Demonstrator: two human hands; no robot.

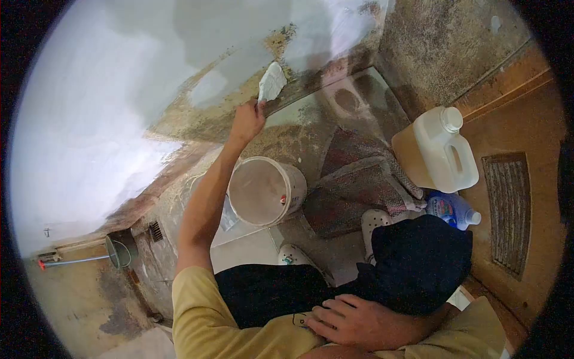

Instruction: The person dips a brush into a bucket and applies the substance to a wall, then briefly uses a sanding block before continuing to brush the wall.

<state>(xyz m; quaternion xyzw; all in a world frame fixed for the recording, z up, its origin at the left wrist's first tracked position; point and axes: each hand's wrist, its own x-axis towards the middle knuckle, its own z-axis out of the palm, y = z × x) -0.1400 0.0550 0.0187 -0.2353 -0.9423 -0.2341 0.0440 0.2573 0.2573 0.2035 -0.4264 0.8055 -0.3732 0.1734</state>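
Stained wall (209,84) rises beyond a bucket (263,191), contents unclear; right, a jug (439,149) holds brownish liquid. Left hand (248,121) grips a white-coated tool (272,82), far from the loosely open right hand (359,321).

A translucent jug (429,149) with a white cap is near a blue bottle (447,209), white-capped too. A slatted vent (507,209) is set in the brown panel (535,125). A dark, reddish patterned cloth (353,191) covers some floor (353,254). Farther off, a blue pole (81,260) reaches a dark bucket (124,250).
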